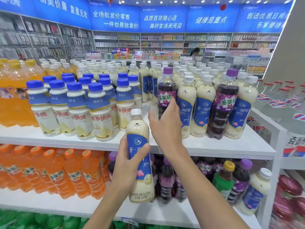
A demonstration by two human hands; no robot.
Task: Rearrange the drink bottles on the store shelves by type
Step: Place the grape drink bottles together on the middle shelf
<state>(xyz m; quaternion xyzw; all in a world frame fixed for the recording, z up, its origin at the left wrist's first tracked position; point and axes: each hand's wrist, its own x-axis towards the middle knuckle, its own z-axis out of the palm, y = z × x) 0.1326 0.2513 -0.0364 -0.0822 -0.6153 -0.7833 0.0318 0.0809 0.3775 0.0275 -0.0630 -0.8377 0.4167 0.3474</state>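
Milk tea bottle (140,129), white cap: upright, gripped round its blue label by the left hand (127,164), in front of the top shelf (214,146) edge. Right hand (166,128): fingers spread, thumb clear, laid against a grape soda bottle (166,90) among shelved milk tea bottles (204,103). Second grape soda (227,103) further right; blue-capped milk drinks (99,109) to the left; orange sodas (72,174) below.

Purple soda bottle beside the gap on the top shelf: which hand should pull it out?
Right. The right hand is open, with its fingers at the purple soda bottle. The left hand is occupied: it grips a milk tea bottle lower down, in front of the shelf edge.
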